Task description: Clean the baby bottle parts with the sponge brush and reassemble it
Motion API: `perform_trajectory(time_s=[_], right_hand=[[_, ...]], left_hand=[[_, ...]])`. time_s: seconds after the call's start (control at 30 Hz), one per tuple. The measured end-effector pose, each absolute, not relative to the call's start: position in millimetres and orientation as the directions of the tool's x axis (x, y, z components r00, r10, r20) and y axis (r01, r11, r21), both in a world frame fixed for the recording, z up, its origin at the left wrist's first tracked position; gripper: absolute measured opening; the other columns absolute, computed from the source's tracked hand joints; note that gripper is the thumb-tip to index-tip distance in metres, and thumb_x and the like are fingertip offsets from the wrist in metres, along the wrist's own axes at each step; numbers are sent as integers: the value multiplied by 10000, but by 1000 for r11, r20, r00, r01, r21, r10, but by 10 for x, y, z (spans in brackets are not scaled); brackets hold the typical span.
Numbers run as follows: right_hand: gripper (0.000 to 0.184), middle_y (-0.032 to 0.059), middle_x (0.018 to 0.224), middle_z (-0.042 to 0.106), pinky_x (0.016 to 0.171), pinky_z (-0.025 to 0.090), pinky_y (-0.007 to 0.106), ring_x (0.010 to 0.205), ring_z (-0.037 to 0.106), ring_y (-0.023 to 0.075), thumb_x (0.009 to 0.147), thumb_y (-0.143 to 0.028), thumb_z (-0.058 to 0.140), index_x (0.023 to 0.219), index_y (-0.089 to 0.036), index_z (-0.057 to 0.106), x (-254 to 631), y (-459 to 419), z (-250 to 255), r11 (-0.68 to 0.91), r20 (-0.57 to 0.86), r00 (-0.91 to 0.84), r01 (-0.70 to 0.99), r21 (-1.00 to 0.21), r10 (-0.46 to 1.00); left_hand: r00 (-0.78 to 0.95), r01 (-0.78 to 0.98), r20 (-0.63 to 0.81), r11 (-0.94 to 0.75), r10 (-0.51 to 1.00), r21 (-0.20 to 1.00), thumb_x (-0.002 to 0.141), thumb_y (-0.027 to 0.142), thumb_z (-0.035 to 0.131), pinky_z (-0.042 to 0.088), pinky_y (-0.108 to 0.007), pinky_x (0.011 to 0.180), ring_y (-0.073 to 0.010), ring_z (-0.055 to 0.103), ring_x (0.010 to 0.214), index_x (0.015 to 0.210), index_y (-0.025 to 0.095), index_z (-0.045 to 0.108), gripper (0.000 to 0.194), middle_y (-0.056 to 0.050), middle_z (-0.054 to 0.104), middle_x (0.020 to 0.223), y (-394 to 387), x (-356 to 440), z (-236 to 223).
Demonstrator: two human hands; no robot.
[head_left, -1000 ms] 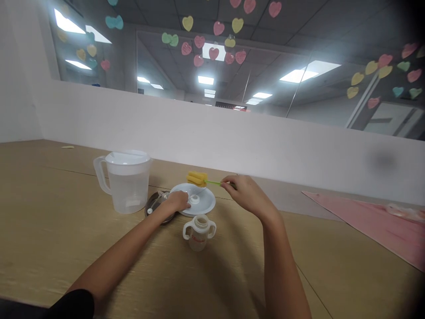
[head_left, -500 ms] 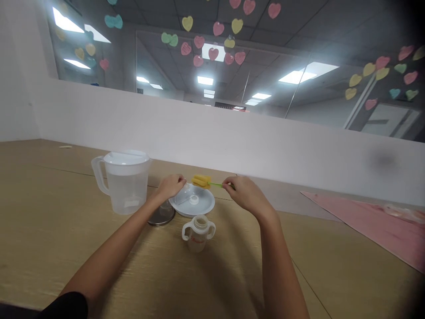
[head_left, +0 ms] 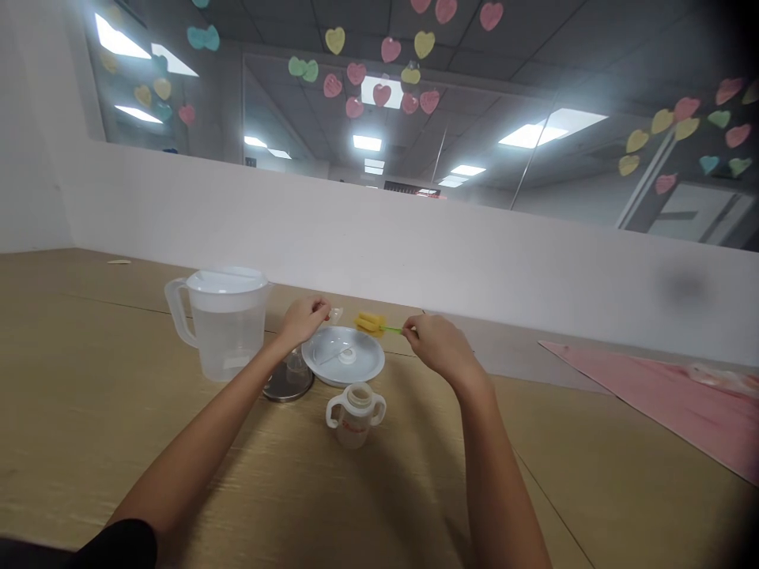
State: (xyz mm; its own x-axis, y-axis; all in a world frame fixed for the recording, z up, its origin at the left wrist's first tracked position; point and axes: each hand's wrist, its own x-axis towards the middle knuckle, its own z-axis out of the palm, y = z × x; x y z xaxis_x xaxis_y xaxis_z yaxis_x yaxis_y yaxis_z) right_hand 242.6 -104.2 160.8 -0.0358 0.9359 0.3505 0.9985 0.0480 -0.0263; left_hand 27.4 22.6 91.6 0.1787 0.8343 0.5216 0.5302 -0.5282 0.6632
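My right hand point(head_left: 436, 340) is closed on the green handle of a yellow sponge bottle brush point(head_left: 371, 322), whose head points left. Pinched in my left hand point(head_left: 305, 320) is a small clear piece that looks like a bottle nipple point(head_left: 336, 315), held above the far left rim of a white bowl point(head_left: 373, 366). Inside the bowl lie a white ring point(head_left: 347, 356) and a thin straw-like piece. In front of the bowl stands a two-handled baby bottle point(head_left: 354, 427) without a lid. A steel dish point(head_left: 289, 392) with a clear cap point(head_left: 295, 362) is partly hidden by my left forearm.
A lidded translucent pitcher point(head_left: 228, 328) stands left of the bowl, its handle to the left. A pink cloth or mat point(head_left: 658, 403) with a crumpled clear plastic wrap point(head_left: 720, 379) lies at the right. Behind the table point(head_left: 148, 442) rises a white wall point(head_left: 379, 245) with a window.
My left hand has risen out of the bowl and moved left and back with the clear nipple. The brush in my right hand has shifted slightly right.
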Motion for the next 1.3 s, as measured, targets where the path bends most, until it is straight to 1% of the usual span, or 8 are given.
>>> perform_trajectory(time_s=[0.1, 0.2, 0.33, 0.43, 0.53, 0.7, 1.0, 1.3], right_hand=[[280, 102, 865, 676, 625, 345, 220, 768, 602, 165, 894, -225, 407, 887, -160, 680, 2391, -1069, 1619, 146, 337, -123, 988, -44, 933], [301, 100, 861, 681, 639, 351, 217, 782, 604, 167, 897, -234, 393, 872, -163, 685, 2351, -1101, 1631, 221, 338, -189, 973, -60, 922], [306, 107, 862, 683, 648, 353, 218, 791, 605, 174, 894, -232, 393, 873, -155, 688, 2344, -1106, 1642, 216, 352, -180, 974, -65, 919], [310, 102, 854, 681, 647, 354, 222, 768, 602, 169, 897, -237, 388, 871, -155, 687, 2361, -1098, 1647, 204, 358, -169, 977, -64, 918], [310, 94, 845, 680, 650, 356, 224, 763, 599, 166, 894, -233, 388, 870, -159, 687, 2372, -1101, 1649, 207, 364, -170, 976, -65, 916], [304, 87, 815, 679, 642, 353, 225, 727, 594, 159, 889, -238, 396, 856, -160, 688, 2365, -1107, 1651, 209, 353, -171, 975, -71, 920], [291, 79, 798, 673, 630, 352, 218, 713, 588, 149, 890, -243, 405, 865, -157, 682, 2370, -1109, 1656, 218, 352, -177, 973, -79, 919], [302, 55, 839, 675, 605, 340, 223, 684, 570, 134, 884, -233, 387, 866, -159, 678, 2386, -1126, 1664, 236, 336, -175, 961, -147, 925]], left_hand=[[217, 553, 528, -550, 821, 626, 791, 333, 388, 414, -249, 652, -172, 610, 736, 913, 138, 656, 353, -45, 689, 774, 218, 299, 905], [257, 638, 538, -559, 803, 529, 830, 333, 358, 399, -246, 643, -175, 607, 755, 928, 151, 654, 361, -50, 690, 812, 186, 330, 896], [255, 773, 524, -497, 812, 394, 865, 353, 337, 364, -243, 592, -183, 603, 719, 858, 161, 656, 373, -60, 686, 779, 124, 347, 914], [239, 824, 514, -452, 824, 342, 886, 400, 318, 353, -246, 578, -194, 606, 721, 835, 164, 669, 426, -75, 687, 776, 99, 343, 932], [223, 839, 489, -422, 843, 344, 895, 455, 302, 348, -242, 572, -195, 616, 738, 842, 163, 684, 484, -84, 693, 792, 92, 336, 942], [211, 861, 446, -382, 870, 336, 891, 528, 268, 322, -238, 544, -180, 605, 651, 753, 158, 697, 583, -85, 683, 703, 72, 339, 956], [195, 871, 430, -357, 882, 338, 884, 556, 255, 328, -256, 550, -190, 587, 589, 580, 166, 666, 643, -70, 654, 595, 52, 349, 962], [209, 861, 458, -384, 864, 333, 883, 521, 295, 326, -244, 538, -191, 613, 653, 710, 176, 694, 555, -78, 692, 696, 70, 304, 963]])
